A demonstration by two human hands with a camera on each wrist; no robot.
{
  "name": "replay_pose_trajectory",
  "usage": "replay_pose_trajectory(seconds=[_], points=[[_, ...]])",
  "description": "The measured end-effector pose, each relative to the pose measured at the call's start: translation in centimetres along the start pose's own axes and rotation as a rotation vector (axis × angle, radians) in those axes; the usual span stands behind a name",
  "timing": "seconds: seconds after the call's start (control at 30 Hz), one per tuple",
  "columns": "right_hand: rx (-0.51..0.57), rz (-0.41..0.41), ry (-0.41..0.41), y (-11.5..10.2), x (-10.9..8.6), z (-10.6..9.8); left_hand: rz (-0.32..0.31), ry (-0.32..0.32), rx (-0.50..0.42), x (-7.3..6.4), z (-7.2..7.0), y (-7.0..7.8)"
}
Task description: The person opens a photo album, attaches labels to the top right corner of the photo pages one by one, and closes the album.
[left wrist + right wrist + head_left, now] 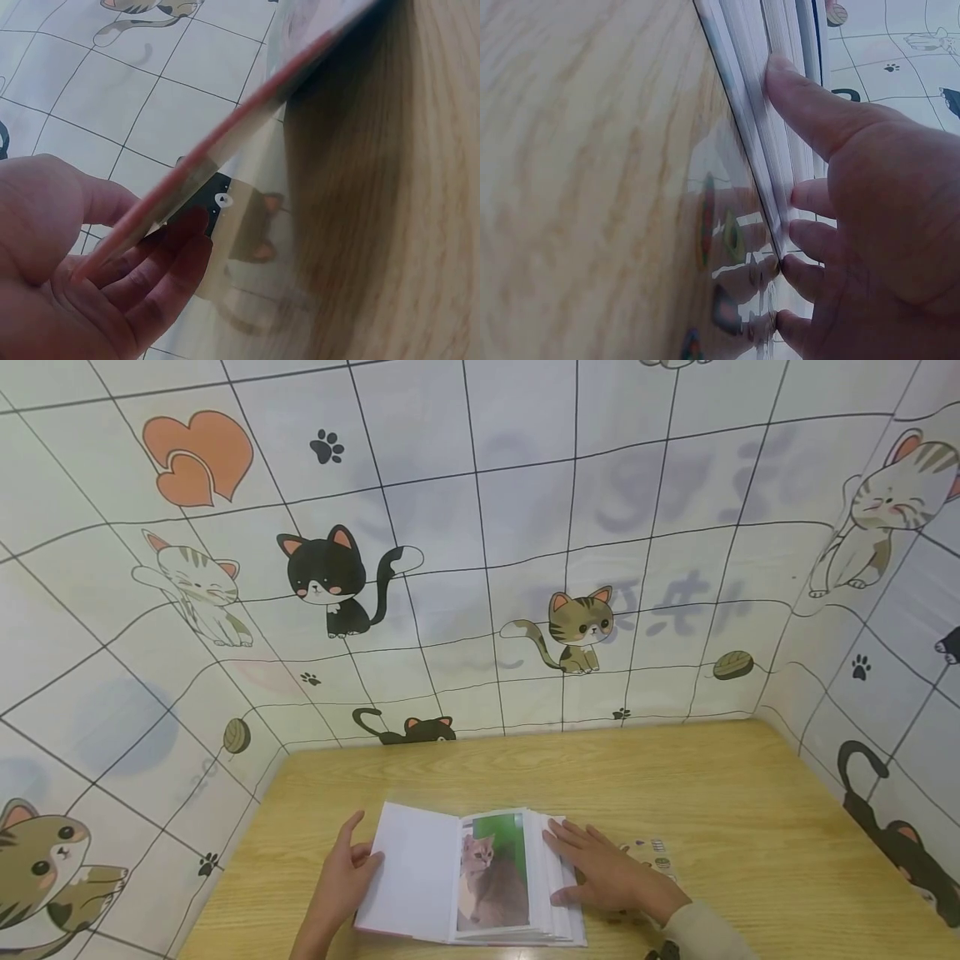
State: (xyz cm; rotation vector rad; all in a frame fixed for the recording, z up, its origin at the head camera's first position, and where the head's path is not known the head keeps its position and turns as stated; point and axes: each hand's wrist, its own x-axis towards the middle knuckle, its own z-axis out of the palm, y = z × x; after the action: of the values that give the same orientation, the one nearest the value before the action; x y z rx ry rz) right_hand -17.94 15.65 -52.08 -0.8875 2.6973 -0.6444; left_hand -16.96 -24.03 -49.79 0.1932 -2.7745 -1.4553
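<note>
A photo album (pixel 414 872) lies open on the wooden table, with a bare white inside cover at left. On the right side, a cat photo (pixel 495 877) tops a thick stack of pages (pixel 553 868). My left hand (pixel 341 881) holds the cover's left edge. In the left wrist view, the cover's red edge (pixel 176 169) sits between the thumb and the fingers, tilted up off the table. My right hand (pixel 611 872) rests against the right page edges, fingers extended; the right wrist view shows its thumb and fingertips touching the layered pages (pixel 769 127).
A clear sticker sheet (pixel 660 852) with small printed pictures lies partly under my right hand and forearm. The wooden table (pixel 720 793) is bordered by a white gridded cloth (pixel 525 552) printed with cats. A dark object (pixel 663 951) shows at the bottom edge.
</note>
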Motion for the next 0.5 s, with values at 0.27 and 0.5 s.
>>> replay_pose_trajectory(seconds=[0.27, 0.5], points=[[0.001, -0.005, 0.005, 0.02, 0.02, 0.07, -0.032, -0.013, 0.016, 0.24, 0.14, -0.76], [0.004, 0.001, 0.004, 0.00, -0.01, 0.05, -0.039, -0.003, 0.031, 0.14, 0.19, -1.02]])
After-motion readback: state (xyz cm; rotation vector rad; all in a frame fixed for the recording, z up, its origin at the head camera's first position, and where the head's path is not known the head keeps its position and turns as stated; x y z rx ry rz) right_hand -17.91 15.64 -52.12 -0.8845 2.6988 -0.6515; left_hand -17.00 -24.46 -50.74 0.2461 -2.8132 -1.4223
